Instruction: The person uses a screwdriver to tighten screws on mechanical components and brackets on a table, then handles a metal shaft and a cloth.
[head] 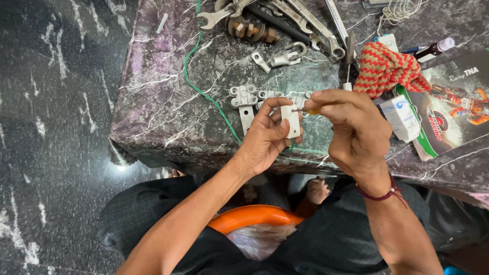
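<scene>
My left hand [266, 136] holds a small white rectangular plastic block [292, 121] upright between thumb and fingers, just above the near edge of the marble table [163, 107]. My right hand [351, 130] grips a thin screwdriver [303, 109] with a yellowish handle; its metal tip touches the top of the white block. Both hands sit close together over the table's front edge. A red thread band is on my right wrist.
Grey metal clamps [245, 97] lie just beyond my hands, a green wire [204, 91] curls left of them. Spanners [300, 20] and rusty bolts [252, 30] lie at the back. A red-and-tan knitted cloth [384, 69], white box [402, 118], magazine [451, 109] sit right. An orange rim [249, 216] is below.
</scene>
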